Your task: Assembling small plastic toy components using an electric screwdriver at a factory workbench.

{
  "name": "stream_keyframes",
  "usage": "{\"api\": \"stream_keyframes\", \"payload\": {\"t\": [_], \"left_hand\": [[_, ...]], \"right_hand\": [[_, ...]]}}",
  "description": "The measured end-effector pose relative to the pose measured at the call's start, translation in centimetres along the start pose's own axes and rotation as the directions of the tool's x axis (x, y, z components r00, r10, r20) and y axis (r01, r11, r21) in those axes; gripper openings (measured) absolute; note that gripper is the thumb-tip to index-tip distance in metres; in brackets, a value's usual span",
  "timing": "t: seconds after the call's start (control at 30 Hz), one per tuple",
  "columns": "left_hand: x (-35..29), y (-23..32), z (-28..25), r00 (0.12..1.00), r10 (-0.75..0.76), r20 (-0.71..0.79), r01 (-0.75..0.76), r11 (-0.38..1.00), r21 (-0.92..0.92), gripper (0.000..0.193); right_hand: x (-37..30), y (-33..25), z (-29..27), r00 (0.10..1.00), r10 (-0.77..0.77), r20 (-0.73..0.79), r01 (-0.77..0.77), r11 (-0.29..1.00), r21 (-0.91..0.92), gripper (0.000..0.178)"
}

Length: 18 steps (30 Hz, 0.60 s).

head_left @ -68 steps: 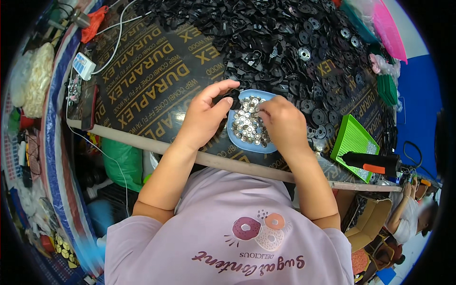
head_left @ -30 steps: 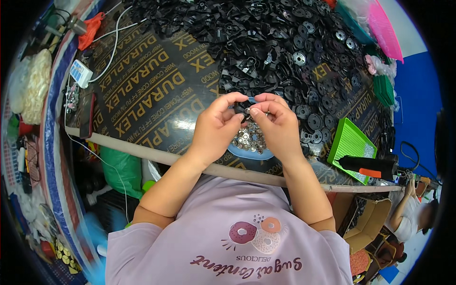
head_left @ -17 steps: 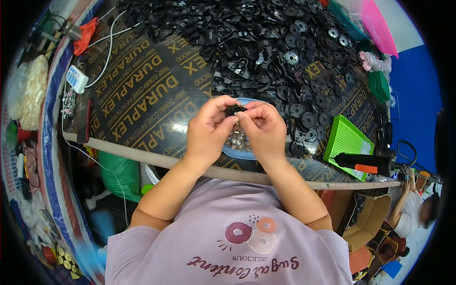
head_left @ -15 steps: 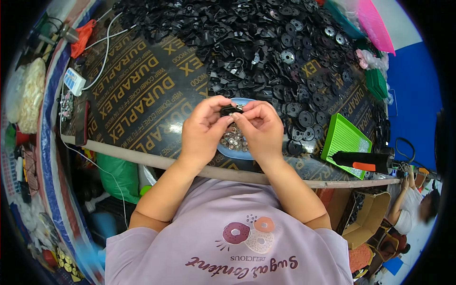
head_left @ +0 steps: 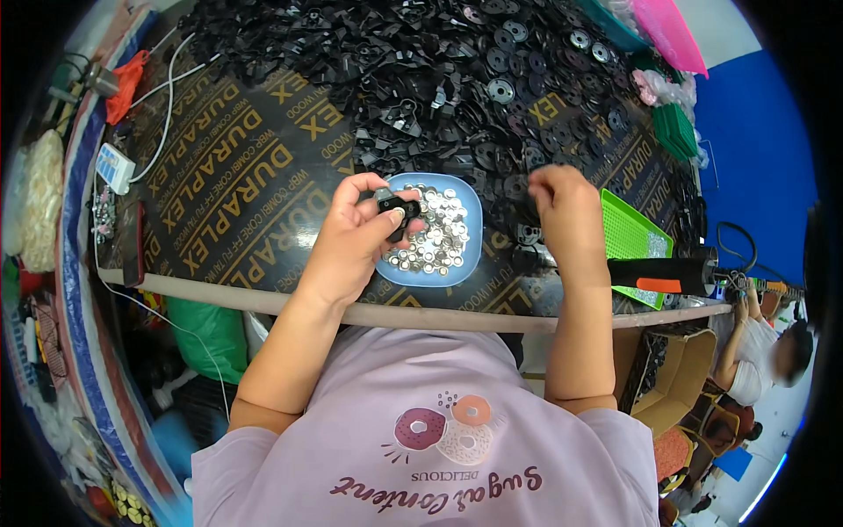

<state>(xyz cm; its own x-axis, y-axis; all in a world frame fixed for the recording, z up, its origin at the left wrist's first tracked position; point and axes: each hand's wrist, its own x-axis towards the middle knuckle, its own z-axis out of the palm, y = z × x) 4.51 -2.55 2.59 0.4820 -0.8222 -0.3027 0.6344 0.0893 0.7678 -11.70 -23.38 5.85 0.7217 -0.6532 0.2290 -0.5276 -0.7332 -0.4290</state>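
Observation:
My left hand (head_left: pixel 351 233) pinches a small black plastic part (head_left: pixel 399 211) between thumb and fingers, over the left edge of a blue dish (head_left: pixel 474 250). Inside that dish lie many small round silvery metal pieces (head_left: pixel 437 233). My right hand (head_left: pixel 566 206) is off to the right, above the black discs at the edge of the heap. Its fingers are bent and drawn together, and anything between them is hidden. A black disc (head_left: pixel 500 90) with a metal centre lies farther back among the loose parts.
A large heap of black plastic parts (head_left: pixel 395 88) covers the far table. A green basket (head_left: pixel 623 233) stands right, with a black-and-orange tool (head_left: pixel 659 277) across it. At left are a phone (head_left: pixel 133 241) and a white power strip (head_left: pixel 114 167). Another person (head_left: pixel 755 351) is far right.
My hands have come apart. The right one has moved right, toward the discs, while the left keeps the black part and has shifted slightly left, uncovering the dish. The whole view has shifted slightly.

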Motion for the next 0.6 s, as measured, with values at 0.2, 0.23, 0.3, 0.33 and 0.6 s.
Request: {"api": "stream_keyframes", "payload": {"t": [0.2,0.23,0.3,0.33,0.6], "left_hand": [[-0.2,-1.1,0.4,0.996,-0.053,0.071,0.055,0.998,-0.028,0.033],[-0.1,-1.1,0.7,0.996,-0.058,0.074,0.060,0.998,-0.027,0.033],[-0.1,-0.9,1.4,0.993,-0.098,0.072,0.101,0.995,-0.027,0.034],[0.0,-0.9,1.6,0.992,-0.100,0.074,0.102,0.994,-0.026,0.034],[0.2,-1.1,2.7,0.985,-0.131,0.116,0.134,0.991,-0.020,0.034]], "right_hand": [[-5.2,-0.2,-0.7,0.968,0.099,0.230,-0.065,0.986,-0.152,0.024],[-5.6,-0.4,-0.4,0.974,0.142,0.180,-0.124,0.987,-0.106,0.025],[-6.2,-0.3,0.5,0.978,0.189,0.090,-0.186,0.982,-0.033,0.026],[-6.4,0.1,0.9,0.978,0.191,0.089,-0.189,0.981,-0.034,0.026],[-6.2,2.4,1.2,0.989,0.146,-0.006,-0.144,0.981,0.132,0.015]]}}
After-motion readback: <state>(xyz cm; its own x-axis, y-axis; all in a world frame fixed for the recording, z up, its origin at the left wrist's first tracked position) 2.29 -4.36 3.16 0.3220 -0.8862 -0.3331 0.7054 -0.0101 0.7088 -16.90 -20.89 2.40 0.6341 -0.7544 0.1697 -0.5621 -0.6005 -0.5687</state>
